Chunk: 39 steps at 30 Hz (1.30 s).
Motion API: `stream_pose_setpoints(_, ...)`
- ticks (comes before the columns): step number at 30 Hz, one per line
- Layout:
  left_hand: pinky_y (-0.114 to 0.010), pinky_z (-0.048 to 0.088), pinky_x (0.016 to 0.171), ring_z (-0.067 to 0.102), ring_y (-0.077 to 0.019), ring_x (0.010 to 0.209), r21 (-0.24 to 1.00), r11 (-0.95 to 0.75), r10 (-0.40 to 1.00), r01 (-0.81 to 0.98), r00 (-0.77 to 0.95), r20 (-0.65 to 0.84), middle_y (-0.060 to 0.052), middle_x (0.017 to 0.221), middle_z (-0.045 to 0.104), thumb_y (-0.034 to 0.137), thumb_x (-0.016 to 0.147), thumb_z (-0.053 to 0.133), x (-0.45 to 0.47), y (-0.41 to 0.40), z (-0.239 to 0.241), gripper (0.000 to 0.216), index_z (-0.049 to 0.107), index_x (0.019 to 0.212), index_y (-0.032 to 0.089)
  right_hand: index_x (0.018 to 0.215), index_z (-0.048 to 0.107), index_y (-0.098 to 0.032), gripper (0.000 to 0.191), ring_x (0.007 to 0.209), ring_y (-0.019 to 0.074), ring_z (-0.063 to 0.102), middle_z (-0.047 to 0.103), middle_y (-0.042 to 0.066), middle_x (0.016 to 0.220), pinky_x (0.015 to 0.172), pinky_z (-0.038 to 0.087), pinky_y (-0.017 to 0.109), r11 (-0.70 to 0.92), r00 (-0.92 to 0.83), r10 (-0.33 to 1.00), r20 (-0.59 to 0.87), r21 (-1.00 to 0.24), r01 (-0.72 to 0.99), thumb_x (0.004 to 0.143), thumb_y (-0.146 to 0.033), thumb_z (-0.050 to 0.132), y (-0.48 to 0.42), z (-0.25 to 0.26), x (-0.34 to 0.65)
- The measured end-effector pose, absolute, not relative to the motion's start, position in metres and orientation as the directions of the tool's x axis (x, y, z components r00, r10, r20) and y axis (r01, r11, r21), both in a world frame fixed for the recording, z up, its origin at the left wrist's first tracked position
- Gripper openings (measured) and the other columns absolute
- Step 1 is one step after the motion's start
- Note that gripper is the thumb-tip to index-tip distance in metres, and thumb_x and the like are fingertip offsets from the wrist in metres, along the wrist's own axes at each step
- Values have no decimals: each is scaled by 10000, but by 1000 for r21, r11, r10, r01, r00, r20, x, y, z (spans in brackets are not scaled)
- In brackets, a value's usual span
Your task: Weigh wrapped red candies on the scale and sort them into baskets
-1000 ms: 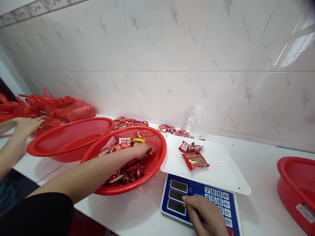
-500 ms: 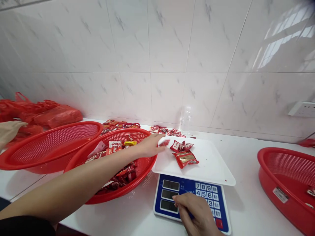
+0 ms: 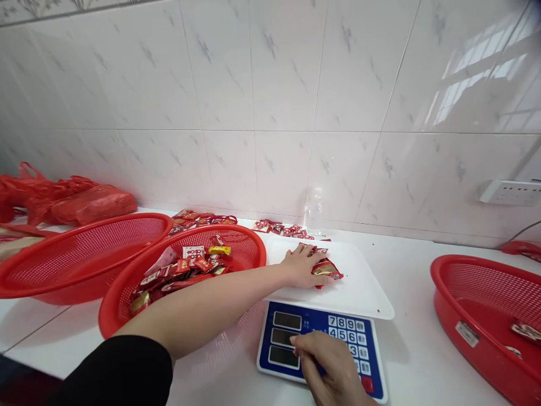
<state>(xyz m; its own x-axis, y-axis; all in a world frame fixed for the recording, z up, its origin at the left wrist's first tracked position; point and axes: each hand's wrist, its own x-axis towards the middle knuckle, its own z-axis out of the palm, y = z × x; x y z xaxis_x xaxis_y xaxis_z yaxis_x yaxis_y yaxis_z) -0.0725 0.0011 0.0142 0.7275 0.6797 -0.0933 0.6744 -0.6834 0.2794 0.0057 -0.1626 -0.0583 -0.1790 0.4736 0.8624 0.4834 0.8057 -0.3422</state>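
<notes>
My left hand lies over small red candy packets on the white tray of a weighing scale. Its fingers are spread and touch the packets, partly covering them. In front of the tray, my right hand hovers over the scale's blue panel, near the small displays. Its fingers are curled together, and I cannot make out what they hold. Left of the scale stands a red basket with mixed wrapped sweets, under my left forearm.
Another red basket stands further left, beside a pile of red plastic bags. Packets lie along the wall, with a clear plastic container. At right is a red basket with a few packets inside; a socket is on the wall.
My left hand has moved right from the basket's rim onto the packets on the tray. The small white-and-red packet it held is no longer distinguishable. My right hand stays over the panel.
</notes>
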Motion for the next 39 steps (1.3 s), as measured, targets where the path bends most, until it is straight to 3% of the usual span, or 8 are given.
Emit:
stream_pose_setpoints(3,-667,169,1087,93,-384,1447,363,-661,665,657,737,-124,-133,1577,193,764,831,360,-81,1,24,803,262,1489,313,988,589,-194,239,607,110,667,700,7,740,566,515,191,806,-176,477,861,-348,479,840,-53,465,-164,-58,5)
stream_pose_setpoints(7,-437,261,1150,263,-255,1425,545,-604,695,581,719,4,-105,1543,317,563,971,284,-110,-19,48,616,303,1471,204,989,590,-198,243,616,112,671,701,9,736,573,515,194,806,-172,479,861,-353,476,843,-56,458,-164,-57,4)
stream_pose_setpoints(13,-399,431,1053,463,-237,1311,666,-588,770,459,569,288,-52,1435,491,425,974,419,-172,-98,54,426,420,1379,294,1004,589,-196,241,583,105,656,692,6,705,543,504,188,823,-217,462,860,-324,468,860,-71,442,-163,-58,3)
stream_pose_setpoints(18,-288,530,856,645,-167,928,532,-798,603,285,405,687,-34,1008,657,219,945,462,-190,-123,2,254,512,1184,290,1008,572,-196,238,614,104,655,693,6,731,561,504,199,788,-234,494,837,-318,527,868,-57,440,-161,-65,3)
stream_pose_setpoints(24,-255,545,735,656,-168,770,284,-928,368,242,470,803,-28,864,674,83,838,510,-184,-109,-45,347,521,1139,255,1142,558,-181,306,736,140,663,706,58,886,619,540,247,724,-288,496,819,-207,658,873,-73,460,-152,-52,21)
stream_pose_setpoints(30,-191,530,578,630,-127,603,474,-846,534,245,375,758,20,750,658,156,883,495,-194,-111,-47,243,541,1084,284,1241,540,-220,355,1097,245,590,638,94,1181,852,555,443,451,-233,721,653,-187,873,900,-138,482,-124,-19,68)
stream_pose_setpoints(35,-198,533,625,640,-132,651,471,-862,504,185,404,764,15,766,654,164,898,477,-192,-110,-44,226,536,1086,276,1289,537,-265,442,1308,284,423,571,35,1332,1055,402,533,474,-320,786,529,-184,861,865,-141,542,-96,-12,82)
stream_pose_setpoints(39,-192,520,605,616,-122,626,429,-896,433,117,456,778,7,752,633,160,910,466,-191,-107,-44,220,517,1109,238,1280,547,-258,427,1283,254,464,604,33,1296,1075,396,483,520,-398,815,422,-228,823,858,-224,599,-82,-14,78)
